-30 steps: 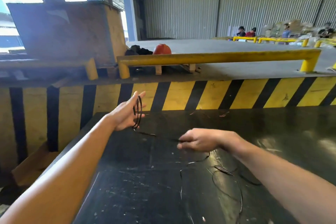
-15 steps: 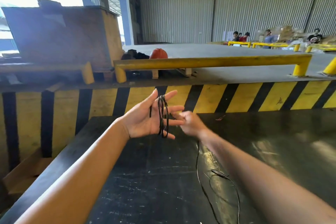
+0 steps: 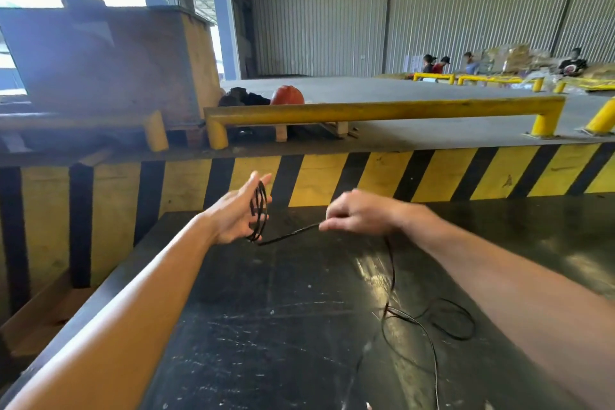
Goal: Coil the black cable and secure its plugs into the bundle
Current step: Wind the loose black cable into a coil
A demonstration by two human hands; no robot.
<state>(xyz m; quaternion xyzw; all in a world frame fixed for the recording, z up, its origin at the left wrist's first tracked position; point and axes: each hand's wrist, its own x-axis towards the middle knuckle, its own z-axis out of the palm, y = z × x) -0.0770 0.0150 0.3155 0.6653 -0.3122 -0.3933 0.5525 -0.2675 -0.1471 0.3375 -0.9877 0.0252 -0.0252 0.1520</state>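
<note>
A thin black cable (image 3: 392, 276) is partly wound in several loops around the spread fingers of my left hand (image 3: 233, 213), held above the black table's far left part. From the loops a taut stretch runs right to my right hand (image 3: 357, 213), which pinches it between thumb and fingers. Below my right hand the cable drops to the table and lies in loose curls (image 3: 446, 319) under my right forearm. No plug can be made out.
The scratched black table (image 3: 266, 326) ends at a yellow-and-black striped wall (image 3: 432, 173). Above it run a yellow rail (image 3: 382, 110) and a raised concrete floor with an orange helmet (image 3: 287, 95). People sit far back at the right. A wooden crate (image 3: 109, 60) stands at the left.
My right hand has pulled away to the right from my left hand, drawing the cable taut. One more turn lies around my left fingers than a second ago.
</note>
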